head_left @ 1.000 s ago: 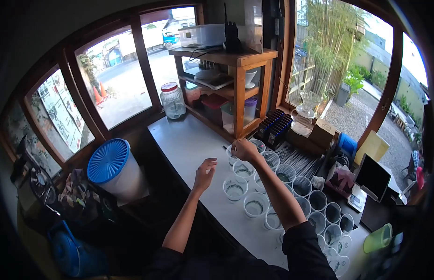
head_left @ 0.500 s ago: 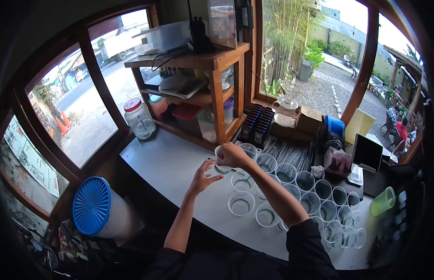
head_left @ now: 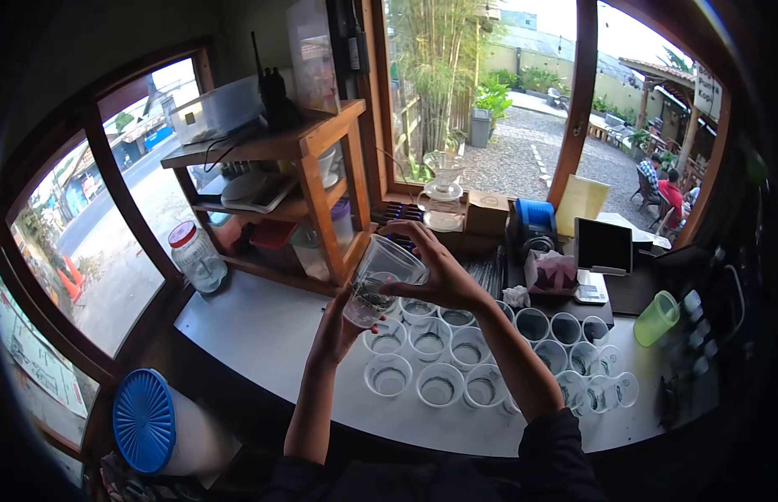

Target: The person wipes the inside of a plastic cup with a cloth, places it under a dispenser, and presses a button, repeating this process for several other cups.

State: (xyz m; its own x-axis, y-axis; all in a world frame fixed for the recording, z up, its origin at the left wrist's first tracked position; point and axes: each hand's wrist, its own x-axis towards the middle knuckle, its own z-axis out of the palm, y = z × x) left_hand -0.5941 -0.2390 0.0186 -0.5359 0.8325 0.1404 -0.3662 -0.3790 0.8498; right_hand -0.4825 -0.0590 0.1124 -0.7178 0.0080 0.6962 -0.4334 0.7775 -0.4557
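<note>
— Two hands on one cup, am I seeing that right?

— Yes. Start far left, though: a white tub with a ribbed blue lid (head_left: 144,431) sits low beside the counter, and a clear glass jar with a red cap (head_left: 194,257) stands at the counter's far left corner, next to the wooden shelf rack (head_left: 313,167).

— And the cup?

— A clear plastic cup (head_left: 379,279), tilted, lifted above the white countertop (head_left: 263,335). The left hand (head_left: 334,330) presses up against its base from below; how far its fingers close I cannot tell. The right hand (head_left: 435,272) is clamped round the rim, fingers curled over the top.

— Beneath them?

— Rows of identical clear cups (head_left: 439,385) standing upright on the counter, running rightward. Farther right, a pale green plastic tumbler (head_left: 657,318) lies tilted near the counter's edge.
</note>
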